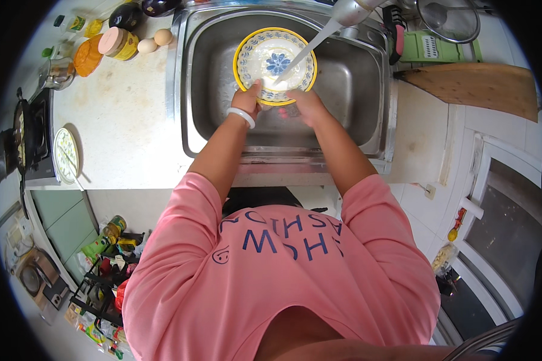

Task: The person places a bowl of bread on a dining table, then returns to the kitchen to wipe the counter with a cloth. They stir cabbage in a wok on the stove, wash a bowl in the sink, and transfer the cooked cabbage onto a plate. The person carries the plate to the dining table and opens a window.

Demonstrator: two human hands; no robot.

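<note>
A yellow-rimmed plate with a blue flower pattern (253, 54) is held over the stainless steel sink (357, 122). My left hand (247, 100), with a white bangle at the wrist, grips its near left edge, thumb on the face. At the near right edge, my right hand (308, 104) also holds the rim and looks slightly blurred. From the faucet (348, 11) at the top, a stream of water (314, 44) falls onto the lower part of the plate. Something small and reddish, too blurred to name, shows below the plate between my hands.
Left of the sink stand eggs (163, 37), a lidded jar (117, 43), an orange bowl (87, 55) and eggplants (125, 16). Farther left are a patterned plate (62, 160) and a pan (21, 131). A wooden cutting board (478, 85), green grater (433, 47) and strainer (463, 22) lie right.
</note>
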